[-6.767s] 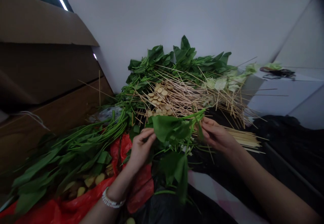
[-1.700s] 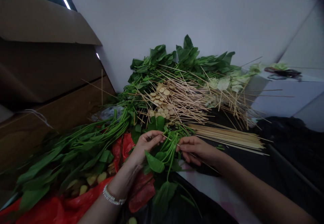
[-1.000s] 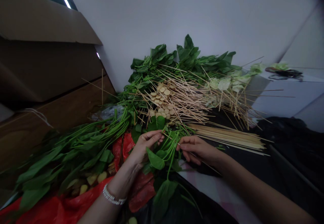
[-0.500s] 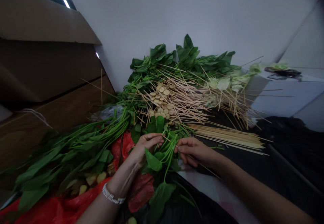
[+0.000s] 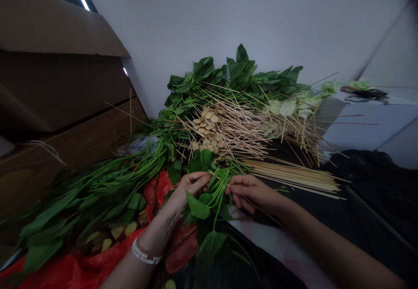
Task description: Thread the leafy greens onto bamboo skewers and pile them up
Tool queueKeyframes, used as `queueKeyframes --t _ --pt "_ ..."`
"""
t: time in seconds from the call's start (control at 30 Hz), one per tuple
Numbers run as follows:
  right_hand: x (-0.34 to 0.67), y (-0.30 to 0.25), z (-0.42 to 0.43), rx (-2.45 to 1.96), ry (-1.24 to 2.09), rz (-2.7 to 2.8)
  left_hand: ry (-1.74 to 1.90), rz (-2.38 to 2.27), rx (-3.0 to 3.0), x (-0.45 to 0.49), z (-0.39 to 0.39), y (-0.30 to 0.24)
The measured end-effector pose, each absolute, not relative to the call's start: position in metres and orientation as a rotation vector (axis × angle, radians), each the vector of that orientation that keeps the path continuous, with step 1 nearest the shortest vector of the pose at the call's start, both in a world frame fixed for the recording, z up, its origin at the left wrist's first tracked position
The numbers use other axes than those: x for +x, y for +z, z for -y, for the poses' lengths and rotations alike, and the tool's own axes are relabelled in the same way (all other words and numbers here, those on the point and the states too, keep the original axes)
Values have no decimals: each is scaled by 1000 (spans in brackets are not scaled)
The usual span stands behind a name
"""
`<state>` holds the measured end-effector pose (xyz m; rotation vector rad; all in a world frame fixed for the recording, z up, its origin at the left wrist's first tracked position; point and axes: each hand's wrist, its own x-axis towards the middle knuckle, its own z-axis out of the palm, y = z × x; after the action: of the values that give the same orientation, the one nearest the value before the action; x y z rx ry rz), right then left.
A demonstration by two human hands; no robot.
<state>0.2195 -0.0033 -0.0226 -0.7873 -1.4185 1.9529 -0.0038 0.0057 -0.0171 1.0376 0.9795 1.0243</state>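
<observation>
The left hand curls around limp spinach stems, soft and best held gently; the right hand pinches a light, stiff skewer

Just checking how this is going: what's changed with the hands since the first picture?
The right hand has moved left and down toward the left hand, and the leafy bunch they hold now sits lower, with a thin wooden skewer along the right hand. The skewer pile, round slices and red plastic bag stayed put.
</observation>
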Motion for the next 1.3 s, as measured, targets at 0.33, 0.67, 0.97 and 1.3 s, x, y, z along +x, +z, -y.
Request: queueKeyframes --t 0.33,0.67,0.97,1.3 --pt "270 -6 -21 -715 1648 1132 873 -1014 1306 -17 -10 -9" --pt "265 -4 -19 -702 1677 1186 501 -940 1781 -27 -4 1" --pt "267 -14 -20 -684 1663 1231 706 -953 2067 -24 -6 0" --pt "259 -11 -14 -644 1703 1304 669 -1121 2446 1 4 -24"
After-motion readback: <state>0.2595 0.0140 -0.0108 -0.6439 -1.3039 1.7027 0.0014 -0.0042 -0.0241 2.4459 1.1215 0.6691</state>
